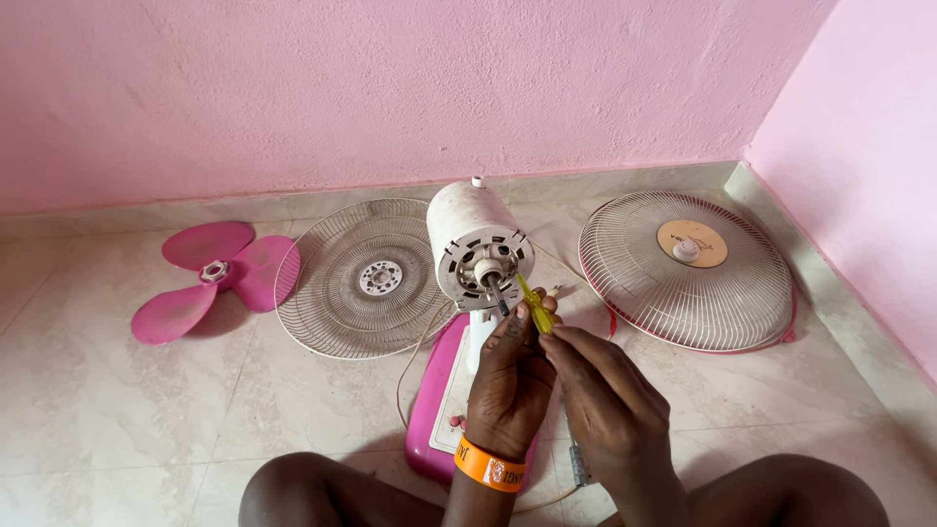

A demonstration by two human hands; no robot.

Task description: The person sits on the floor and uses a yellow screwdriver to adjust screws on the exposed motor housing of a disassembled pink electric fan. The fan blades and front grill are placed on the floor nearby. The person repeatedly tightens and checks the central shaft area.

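Fan motor head stands upright on its pink base, on the floor between the rear grille and the front grille. Left hand fingertips touch the shaft; right hand pinches a thin yellow screwdriver. Head probably top-heavy, plastic shell brittle: steady it by the neck. Screwdriver is light, slippery; grip mid-handle. Pink blade lies well apart.
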